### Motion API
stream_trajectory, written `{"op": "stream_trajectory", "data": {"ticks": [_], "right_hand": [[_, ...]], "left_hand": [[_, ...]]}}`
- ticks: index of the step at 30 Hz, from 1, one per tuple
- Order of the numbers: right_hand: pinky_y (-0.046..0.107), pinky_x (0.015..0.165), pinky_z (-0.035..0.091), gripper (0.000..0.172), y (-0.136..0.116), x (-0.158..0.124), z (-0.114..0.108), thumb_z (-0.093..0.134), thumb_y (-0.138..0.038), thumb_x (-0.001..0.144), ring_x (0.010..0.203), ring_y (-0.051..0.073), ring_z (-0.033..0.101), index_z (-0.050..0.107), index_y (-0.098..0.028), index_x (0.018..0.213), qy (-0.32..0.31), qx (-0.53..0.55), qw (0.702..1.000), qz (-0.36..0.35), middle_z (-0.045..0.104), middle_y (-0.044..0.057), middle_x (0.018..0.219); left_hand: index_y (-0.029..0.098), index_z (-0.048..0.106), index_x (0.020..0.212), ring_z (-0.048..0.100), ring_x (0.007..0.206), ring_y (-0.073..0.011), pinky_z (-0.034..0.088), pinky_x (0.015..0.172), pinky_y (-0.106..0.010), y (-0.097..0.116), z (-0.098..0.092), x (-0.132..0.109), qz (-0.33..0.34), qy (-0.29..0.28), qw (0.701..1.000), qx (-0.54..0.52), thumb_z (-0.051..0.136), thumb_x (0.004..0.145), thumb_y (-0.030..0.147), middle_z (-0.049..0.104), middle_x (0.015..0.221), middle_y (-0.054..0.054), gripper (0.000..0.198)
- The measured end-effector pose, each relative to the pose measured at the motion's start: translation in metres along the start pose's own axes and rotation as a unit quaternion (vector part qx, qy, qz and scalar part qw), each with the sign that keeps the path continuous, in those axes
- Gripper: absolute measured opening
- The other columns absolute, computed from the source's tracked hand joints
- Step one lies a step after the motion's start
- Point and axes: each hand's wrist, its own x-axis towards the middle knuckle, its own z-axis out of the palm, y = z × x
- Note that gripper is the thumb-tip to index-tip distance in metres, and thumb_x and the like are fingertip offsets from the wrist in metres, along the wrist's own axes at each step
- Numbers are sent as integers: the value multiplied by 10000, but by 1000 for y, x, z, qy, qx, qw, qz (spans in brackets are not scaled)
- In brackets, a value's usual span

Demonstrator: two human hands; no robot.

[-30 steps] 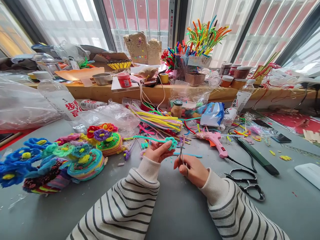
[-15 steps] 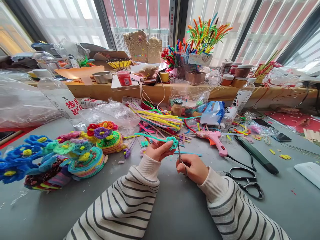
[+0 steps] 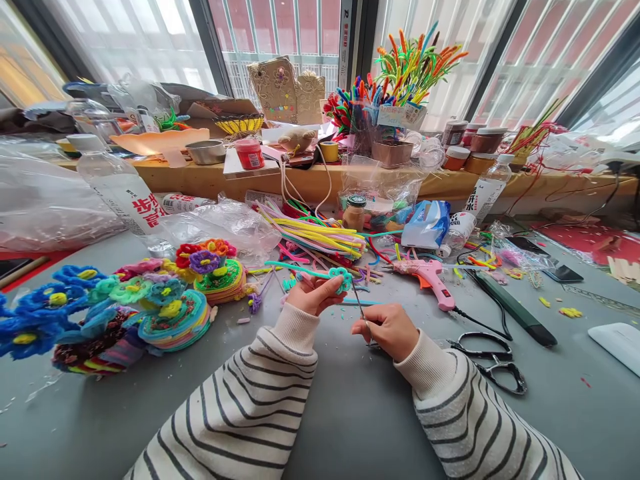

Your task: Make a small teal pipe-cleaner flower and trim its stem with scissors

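Fingers of the left hand (image 3: 311,297) pinch a turquoise fuzzy-wire flower (image 3: 341,280) just below the frame's centre, seemingly to steady its petals beside the slim scissors (image 3: 359,301) that the right hand (image 3: 387,330) grips, blades pointing up.

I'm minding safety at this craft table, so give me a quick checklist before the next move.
1. Left hand holds the teal flower: ok.
2. Right hand holds the small scissors: ok.
3. Small scissors clear of the teal flower: cannot tell; they look very close.
4. Pink glue gun apart from both hands: ok.
5. Pink glue gun cool: cannot tell.
6. Tabletop free of scraps: not ok; yellow bits lie at right.
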Motion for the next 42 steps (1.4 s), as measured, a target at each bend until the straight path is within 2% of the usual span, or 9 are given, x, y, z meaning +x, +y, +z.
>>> {"op": "stream_trajectory", "data": {"ticks": [4, 7, 12, 18, 21, 32, 37, 42], "right_hand": [[183, 470, 322, 461, 2, 1, -1, 485, -448, 687, 450, 90, 452, 380, -159, 344, -5, 14, 1000, 5, 473, -5, 393], [194, 472, 323, 511, 2, 1, -3, 432, -555, 676, 456, 98, 453, 415, -154, 360, -2, 6, 1000, 6, 480, 10, 407], [212, 437, 270, 652, 5, 1, -7, 274, -735, 611, 434, 87, 353, 483, -136, 465, -33, -76, 997, -9, 441, 5, 440], [212, 436, 249, 710, 8, 2, -5, 205, -786, 565, 456, 89, 338, 467, -133, 476, -88, -94, 992, -16, 400, -3, 453], [210, 433, 244, 702, 8, 2, -6, 205, -782, 571, 455, 86, 331, 451, -133, 472, -94, -75, 993, -19, 390, -4, 459], [214, 432, 245, 658, 6, 1, -8, 277, -757, 586, 446, 83, 328, 416, -135, 421, -72, -84, 994, -21, 389, 0, 441], [211, 431, 264, 625, 6, 2, -8, 327, -719, 610, 423, 79, 330, 358, -147, 359, -50, -80, 995, -36, 370, -7, 386], [192, 424, 278, 586, 5, 2, -8, 382, -632, 664, 390, 67, 344, 300, -155, 334, -19, -54, 998, -13, 387, -11, 356]], "left_hand": [[112, 566, 566, 561, 442, -96, 451, 461, -182, 1, -1, 1, 2, 7, 1000, -12, 743, 383, 179, 577, 472, 31, 263], [114, 567, 586, 570, 477, -101, 470, 506, -199, 1, -1, 1, -6, -3, 1000, -22, 733, 410, 163, 564, 467, 37, 246], [131, 568, 657, 596, 586, -118, 489, 570, -213, 1, -2, -1, 3, -24, 999, -23, 713, 458, 166, 598, 536, 23, 249], [123, 511, 545, 548, 492, -76, 474, 476, -178, -1, -2, 3, 5, -15, 1000, -18, 749, 347, 168, 544, 477, 53, 313], [131, 492, 586, 534, 481, -73, 455, 434, -169, -2, 0, 3, 16, -11, 1000, -9, 753, 322, 159, 527, 475, 63, 373], [155, 378, 678, 526, 502, -72, 431, 428, -171, -5, -4, 4, 53, -15, 998, 31, 723, 416, 150, 476, 475, 89, 433], [156, 371, 700, 510, 488, -61, 420, 418, -172, -5, -3, 4, 64, -7, 997, 32, 717, 429, 142, 467, 510, 84, 440], [146, 400, 667, 490, 474, -53, 398, 402, -160, -6, -4, 6, 71, -10, 997, 38, 725, 406, 169, 440, 485, 92, 418]]}}
